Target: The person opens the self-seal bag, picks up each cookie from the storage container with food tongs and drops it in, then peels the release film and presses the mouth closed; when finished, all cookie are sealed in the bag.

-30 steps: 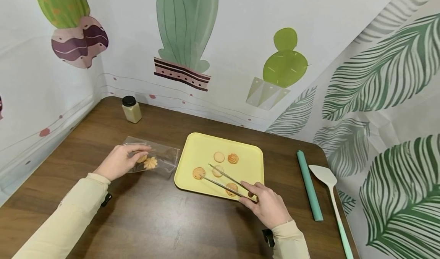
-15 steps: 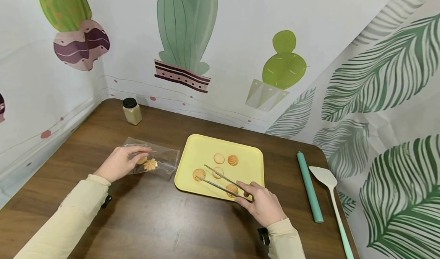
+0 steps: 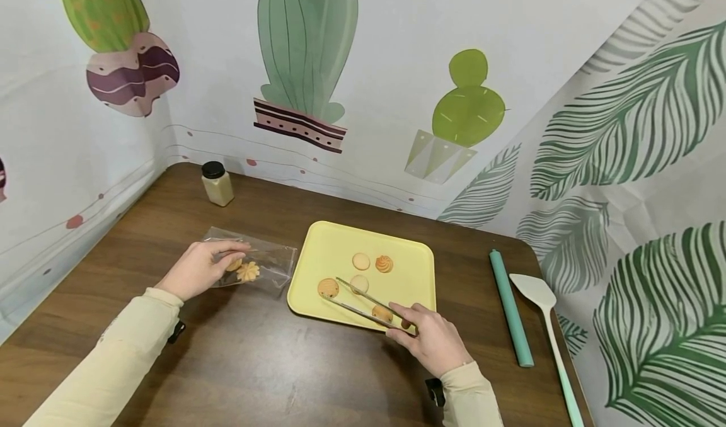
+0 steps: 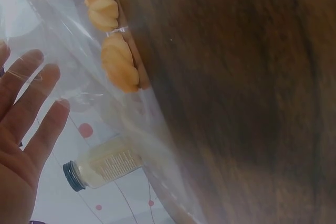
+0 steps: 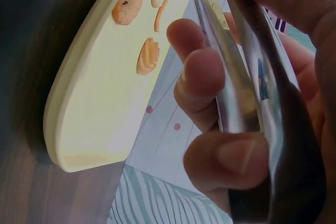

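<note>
With tongs gripped in the right hand over the yellow tray and the clear bag pinched in the left hand just left of it, straddle the tray's leftmost cookie evenly and squeeze lightly to limit likely crumbling.

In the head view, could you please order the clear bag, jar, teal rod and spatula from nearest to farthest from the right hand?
1. Teal rod: just right of the right hand.
2. Spatula: farther right.
3. Clear bag: left, beyond the tray.
4. Jar: farther back on the left.
</note>
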{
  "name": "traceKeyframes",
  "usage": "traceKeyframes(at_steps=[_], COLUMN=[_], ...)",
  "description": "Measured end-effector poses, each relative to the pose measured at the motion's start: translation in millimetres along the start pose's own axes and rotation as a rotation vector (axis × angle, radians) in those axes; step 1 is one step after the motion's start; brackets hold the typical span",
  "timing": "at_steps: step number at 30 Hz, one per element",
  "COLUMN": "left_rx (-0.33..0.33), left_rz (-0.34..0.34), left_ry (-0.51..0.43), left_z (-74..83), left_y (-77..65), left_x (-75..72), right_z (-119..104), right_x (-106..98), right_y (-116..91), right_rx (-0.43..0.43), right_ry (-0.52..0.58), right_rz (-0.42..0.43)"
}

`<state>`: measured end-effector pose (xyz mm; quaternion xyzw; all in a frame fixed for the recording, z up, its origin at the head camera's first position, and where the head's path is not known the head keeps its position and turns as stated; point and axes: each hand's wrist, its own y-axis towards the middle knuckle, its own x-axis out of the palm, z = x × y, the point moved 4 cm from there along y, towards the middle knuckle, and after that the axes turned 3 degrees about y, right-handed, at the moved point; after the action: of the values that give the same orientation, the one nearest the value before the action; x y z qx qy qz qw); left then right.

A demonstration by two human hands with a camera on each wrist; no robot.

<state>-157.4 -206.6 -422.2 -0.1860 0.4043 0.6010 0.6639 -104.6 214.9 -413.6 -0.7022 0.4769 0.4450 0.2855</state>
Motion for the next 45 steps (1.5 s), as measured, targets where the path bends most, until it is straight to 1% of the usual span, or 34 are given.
traceKeyframes(at_steps=[8,15,23,28,34,39,45], left_rx=[0.017,0.014,0.017,0.007,-0.008,0.002,0.001], left_rz=[0.002,-0.003,0.004,-0.002,-0.015,-0.001,0.000], left_ry=[-0.006,-0.007,0.005,0.009,-0.001,0.001,0.009], left_z=[0.6,-0.1,-0.3,-0.5,1.6,0.7,-1.2], left_y=[-0.6,-0.5,0.3,-0.3,-0.9,-0.4,0.2], left_x=[-0.3,-0.2,-0.2,-0.2,-1.5,-0.7,0.5], right_z=[1.1,0.6,0.0,1.0,0.6,0.9,1.2], right_x=[5.0,6.4,6.5,6.7,5.7,5.2,4.3], right_y=[0.5,0.8,1.0,0.8,0.4,0.7,1.0], right_rx=[-0.013,-0.028,-0.078,-0.098,-0.106,-0.104,-0.125], right_ry=[-0.035,-0.040,-0.057,-0.066,-0.071,-0.070,-0.079], right_rz=[0.004,0.008,0.029,0.035,0.034,0.033,0.066])
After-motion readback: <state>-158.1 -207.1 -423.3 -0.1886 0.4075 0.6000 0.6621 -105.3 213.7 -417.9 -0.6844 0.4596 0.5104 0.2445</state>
